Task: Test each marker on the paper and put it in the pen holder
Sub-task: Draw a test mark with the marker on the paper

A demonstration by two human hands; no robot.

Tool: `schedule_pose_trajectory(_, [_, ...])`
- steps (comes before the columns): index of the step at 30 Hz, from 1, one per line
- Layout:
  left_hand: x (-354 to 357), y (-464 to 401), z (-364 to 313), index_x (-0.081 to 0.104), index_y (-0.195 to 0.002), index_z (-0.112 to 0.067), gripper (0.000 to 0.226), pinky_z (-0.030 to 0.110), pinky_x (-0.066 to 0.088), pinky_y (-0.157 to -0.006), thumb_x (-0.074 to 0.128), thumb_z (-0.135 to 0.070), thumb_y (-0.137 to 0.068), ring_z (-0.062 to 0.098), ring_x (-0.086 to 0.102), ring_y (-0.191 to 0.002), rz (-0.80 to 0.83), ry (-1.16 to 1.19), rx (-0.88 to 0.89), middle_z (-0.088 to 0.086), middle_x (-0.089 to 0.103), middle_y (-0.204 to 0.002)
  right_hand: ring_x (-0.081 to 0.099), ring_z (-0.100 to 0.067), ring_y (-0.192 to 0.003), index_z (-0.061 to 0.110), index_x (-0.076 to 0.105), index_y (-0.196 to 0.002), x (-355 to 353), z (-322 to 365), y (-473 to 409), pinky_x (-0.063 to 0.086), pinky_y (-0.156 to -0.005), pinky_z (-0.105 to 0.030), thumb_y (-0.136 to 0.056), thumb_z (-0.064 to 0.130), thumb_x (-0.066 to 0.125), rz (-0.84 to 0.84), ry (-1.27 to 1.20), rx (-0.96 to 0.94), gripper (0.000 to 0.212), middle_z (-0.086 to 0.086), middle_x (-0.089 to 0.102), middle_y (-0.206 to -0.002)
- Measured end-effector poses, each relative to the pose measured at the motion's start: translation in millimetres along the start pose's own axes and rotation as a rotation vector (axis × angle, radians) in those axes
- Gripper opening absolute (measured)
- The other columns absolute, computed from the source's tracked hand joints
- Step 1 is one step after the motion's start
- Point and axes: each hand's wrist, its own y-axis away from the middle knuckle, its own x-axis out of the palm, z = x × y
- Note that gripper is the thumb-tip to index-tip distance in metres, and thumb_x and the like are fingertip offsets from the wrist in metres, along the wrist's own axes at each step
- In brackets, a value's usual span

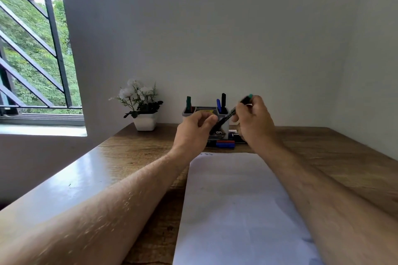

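Note:
My right hand [254,121] holds a black marker with a green end [231,113], raised slantwise in front of the pen holder. My left hand [197,130] is at the marker's lower end, fingers curled round it; whether it grips the cap I cannot tell. The grey pen holder [203,111] stands at the back of the desk, partly hidden by my hands, with a green marker [188,103], a blue marker [218,105] and a black marker [223,101] upright in it. The white paper [232,200] lies on the desk before me, with small scribbles at its far edge.
Red and blue markers [225,143] lie flat on the wooden desk [133,148] in front of the holder. A white pot of white flowers [144,121] stands at the back left. A barred window [32,49] is on the left, a plain wall behind.

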Motion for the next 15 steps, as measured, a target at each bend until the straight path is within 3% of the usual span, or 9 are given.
schedule_pose_trajectory(2, [0.8, -1.1, 1.9, 0.065, -0.116, -0.02, 0.035, 0.032, 0.057, -0.085, 0.054, -0.047, -0.097, 0.01, 0.067, -0.09, 0.02, 0.082, -0.046, -0.007, 0.068, -0.098, 0.055, -0.017, -0.053, 0.02, 0.051, -0.092, -2.5, 0.1, -1.8, 0.037, -0.039, -0.021, -0.097, 0.019, 0.051, -0.012, -0.13, 0.074, 0.005, -0.013, 0.07, -0.083])
schedule_pose_trajectory(4, [0.9, -2.3, 1.7, 0.063, -0.114, -0.015, 0.035, 0.038, 0.06, -0.085, 0.055, -0.044, -0.096, 0.017, 0.071, -0.094, 0.01, 0.315, -0.176, 0.002, 0.069, -0.105, 0.058, -0.022, -0.051, 0.017, 0.053, -0.088, -5.0, 0.8, -1.6, 0.038, -0.037, -0.022, -0.094, 0.015, 0.054, 0.003, -0.211, 0.144, 0.006, -0.018, 0.071, -0.08])
schedule_pose_trajectory(7, [-2.5, -3.9, -1.3, 0.061, -0.117, -0.009, 0.029, 0.033, 0.061, -0.08, 0.057, -0.031, -0.098, 0.02, 0.072, -0.093, -0.065, 0.586, -0.316, 0.011, 0.069, -0.104, 0.064, -0.022, -0.049, 0.012, 0.052, -0.087, -7.8, 3.9, 0.4, 0.043, -0.038, -0.024, -0.094, 0.01, 0.055, 0.055, -0.287, 0.214, 0.008, -0.016, 0.073, -0.075])
schedule_pose_trajectory(11, [-11.4, -6.2, -2.1, 0.063, -0.114, -0.007, 0.02, 0.026, 0.06, -0.075, 0.059, -0.017, -0.097, 0.017, 0.073, -0.089, -0.146, 0.703, -0.308, 0.012, 0.071, -0.1, 0.064, -0.023, -0.049, 0.011, 0.054, -0.084, -7.9, 3.4, 2.0, 0.045, -0.04, -0.025, -0.092, 0.005, 0.053, 0.233, -0.226, 0.328, 0.01, -0.015, 0.075, -0.076])
schedule_pose_trajectory(15, [-15.7, -6.5, -1.5, 0.065, -0.102, -0.01, 0.008, 0.027, 0.061, -0.074, 0.062, -0.014, -0.096, 0.014, 0.072, -0.081, -0.149, 0.728, -0.268, 0.01, 0.072, -0.095, 0.053, -0.019, -0.039, 0.013, 0.06, -0.1, -2.5, -1.0, 2.9, 0.041, -0.039, -0.023, -0.093, 0.004, 0.052, 0.424, -0.077, 0.347, 0.014, -0.012, 0.071, -0.067])
